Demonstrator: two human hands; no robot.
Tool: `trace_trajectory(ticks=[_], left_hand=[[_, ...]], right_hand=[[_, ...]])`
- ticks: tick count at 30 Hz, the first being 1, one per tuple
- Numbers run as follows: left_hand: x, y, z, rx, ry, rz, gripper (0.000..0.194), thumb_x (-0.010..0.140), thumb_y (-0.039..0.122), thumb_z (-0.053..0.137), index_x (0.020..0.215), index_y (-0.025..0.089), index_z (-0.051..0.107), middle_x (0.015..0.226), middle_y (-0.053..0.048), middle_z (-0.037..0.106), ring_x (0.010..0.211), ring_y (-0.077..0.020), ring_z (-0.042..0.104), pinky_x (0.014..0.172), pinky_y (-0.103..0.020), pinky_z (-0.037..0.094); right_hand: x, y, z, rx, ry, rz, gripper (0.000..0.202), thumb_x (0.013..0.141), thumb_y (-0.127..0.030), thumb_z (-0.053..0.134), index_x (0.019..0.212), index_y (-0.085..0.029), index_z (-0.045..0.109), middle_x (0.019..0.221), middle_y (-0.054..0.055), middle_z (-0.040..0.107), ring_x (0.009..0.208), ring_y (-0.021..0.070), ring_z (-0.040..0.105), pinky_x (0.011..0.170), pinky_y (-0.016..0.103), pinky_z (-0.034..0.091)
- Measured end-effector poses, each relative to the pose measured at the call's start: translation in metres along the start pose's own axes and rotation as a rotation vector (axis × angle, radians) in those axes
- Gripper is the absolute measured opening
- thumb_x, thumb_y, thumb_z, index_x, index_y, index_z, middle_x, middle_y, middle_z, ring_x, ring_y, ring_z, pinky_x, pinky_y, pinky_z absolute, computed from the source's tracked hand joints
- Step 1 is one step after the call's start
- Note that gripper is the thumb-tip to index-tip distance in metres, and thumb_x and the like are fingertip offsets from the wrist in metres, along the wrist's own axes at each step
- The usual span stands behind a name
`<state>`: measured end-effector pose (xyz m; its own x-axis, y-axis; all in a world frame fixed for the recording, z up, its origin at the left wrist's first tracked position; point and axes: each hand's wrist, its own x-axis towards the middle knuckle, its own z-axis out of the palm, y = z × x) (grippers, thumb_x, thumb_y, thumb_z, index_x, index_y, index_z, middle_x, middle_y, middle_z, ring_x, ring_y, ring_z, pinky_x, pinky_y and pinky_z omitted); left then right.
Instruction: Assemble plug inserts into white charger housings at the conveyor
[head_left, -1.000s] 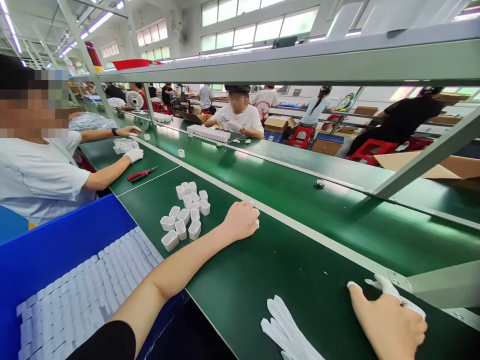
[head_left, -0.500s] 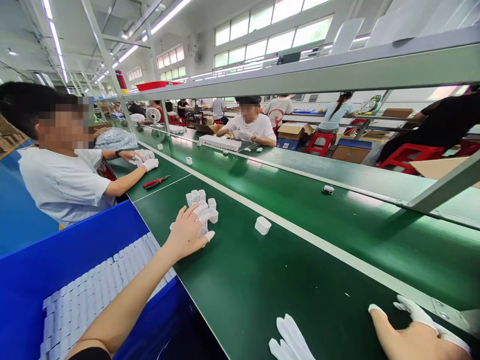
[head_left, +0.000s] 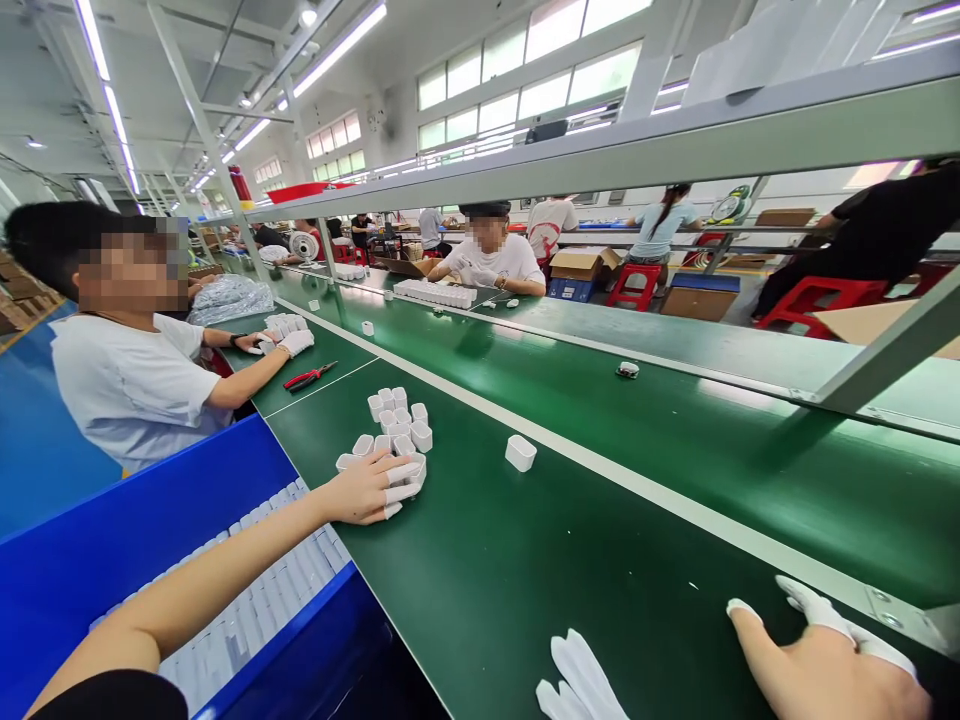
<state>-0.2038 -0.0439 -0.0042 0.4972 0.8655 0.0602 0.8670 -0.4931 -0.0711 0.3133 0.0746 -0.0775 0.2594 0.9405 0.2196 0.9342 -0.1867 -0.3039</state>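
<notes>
White finger covers are on the fingers of both my hands. My left hand (head_left: 375, 487) reaches over the near edge of a cluster of small white oval cups (head_left: 387, 420), its fingers against the nearest cups; whether it grips one is unclear. At the lower right, my right hand (head_left: 814, 640) hovers at the green work surface (head_left: 540, 570) with thumb and fingers apart and nothing between them. One white cup (head_left: 520, 453) stands alone right of the cluster. A white glove (head_left: 581, 675) lies at the bottom edge, between my hands.
A blue bin (head_left: 135, 500) holding rows of white pieces stands at the left. Red pliers (head_left: 309, 377) lie near a co-worker (head_left: 135, 390) handling white parts. A small part (head_left: 628, 370) lies beyond the pale strip. A slanted metal post (head_left: 892, 345) rises at the right.
My left hand has moved down and toward me across the cluster, uncovering more cups. My right hand keeps nearly the same pose. The view has shifted slightly.
</notes>
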Motion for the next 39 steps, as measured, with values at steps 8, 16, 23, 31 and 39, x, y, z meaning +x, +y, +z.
trace_trajectory(ticks=[8,16,23,31,39], left_hand=[[0.061,-0.003,0.015,0.146,0.177,0.030,0.044,0.093,0.037,0.042,0.132,0.019,0.051,0.136,-0.017,0.052,0.137,-0.0335,0.037,0.111,-0.053,0.031],[0.101,-0.019,0.023,0.233,0.288,0.106,0.043,0.093,0.039,0.043,0.127,0.015,0.055,0.132,-0.017,0.054,0.130,-0.0333,0.044,0.107,-0.051,0.037],[0.052,-0.009,0.018,0.214,0.349,0.087,0.053,0.090,0.043,0.047,0.138,0.020,0.045,0.139,-0.015,0.051,0.135,-0.0334,0.040,0.111,-0.053,0.028],[0.000,-0.047,0.024,-0.089,0.520,-0.429,0.070,0.086,0.046,0.050,0.146,0.018,0.026,0.153,-0.016,0.027,0.142,-0.0335,0.025,0.114,-0.053,0.025],[0.064,-0.037,0.034,-0.297,0.526,-0.580,0.067,0.088,0.043,0.046,0.145,0.016,0.026,0.151,-0.015,0.030,0.143,-0.0299,0.025,0.115,-0.050,0.026]], right_hand=[[-0.012,-0.033,-0.042,-0.052,-0.122,0.086,0.073,0.080,-0.057,0.038,0.138,-0.015,0.046,0.112,0.027,0.051,0.101,0.0459,0.051,0.081,0.049,0.042],[-0.022,-0.049,-0.060,-0.060,-0.211,0.126,0.074,0.087,-0.061,0.026,0.142,-0.012,0.039,0.121,0.025,0.046,0.113,0.0438,0.047,0.094,0.047,0.040],[-0.024,-0.051,-0.064,-0.036,-0.220,0.113,0.071,0.088,-0.060,0.026,0.140,-0.014,0.039,0.125,0.026,0.042,0.115,0.0456,0.045,0.095,0.048,0.038],[-0.023,-0.051,-0.062,-0.037,-0.216,0.102,0.069,0.088,-0.059,0.026,0.139,-0.015,0.039,0.129,0.025,0.042,0.116,0.0457,0.044,0.096,0.049,0.037],[-0.023,-0.051,-0.065,-0.030,-0.224,0.108,0.070,0.087,-0.057,0.027,0.140,-0.012,0.039,0.127,0.027,0.043,0.116,0.0462,0.045,0.096,0.050,0.038]])
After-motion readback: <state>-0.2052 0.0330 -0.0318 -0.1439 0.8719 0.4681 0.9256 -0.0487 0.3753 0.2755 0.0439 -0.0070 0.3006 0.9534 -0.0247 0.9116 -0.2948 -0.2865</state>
